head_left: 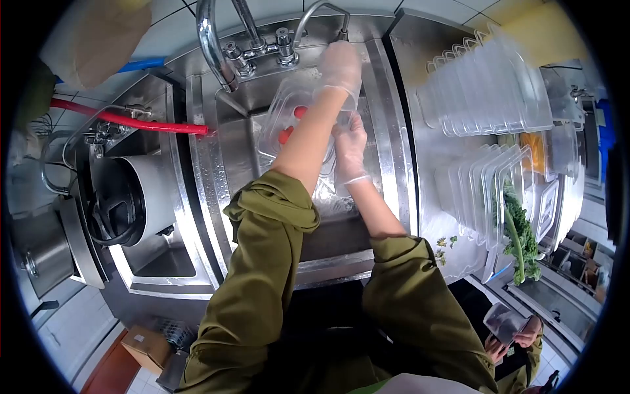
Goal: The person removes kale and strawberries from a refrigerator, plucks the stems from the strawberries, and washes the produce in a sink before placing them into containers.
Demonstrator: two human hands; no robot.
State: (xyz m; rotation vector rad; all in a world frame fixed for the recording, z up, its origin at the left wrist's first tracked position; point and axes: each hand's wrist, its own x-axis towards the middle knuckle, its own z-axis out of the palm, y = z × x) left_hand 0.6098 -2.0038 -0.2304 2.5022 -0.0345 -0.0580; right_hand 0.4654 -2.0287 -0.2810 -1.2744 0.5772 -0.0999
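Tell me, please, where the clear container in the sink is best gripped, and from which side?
Probably the rim of its long left edge, coming from the left: the clear container stands tilted in the sink and that edge is free, while the left hand and right hand crowd its right side.

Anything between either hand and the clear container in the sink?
Nothing visible. The left hand grips the far rim of the clear container, and the right hand rests against its near edge. The faucet hangs to the left, clear of both.
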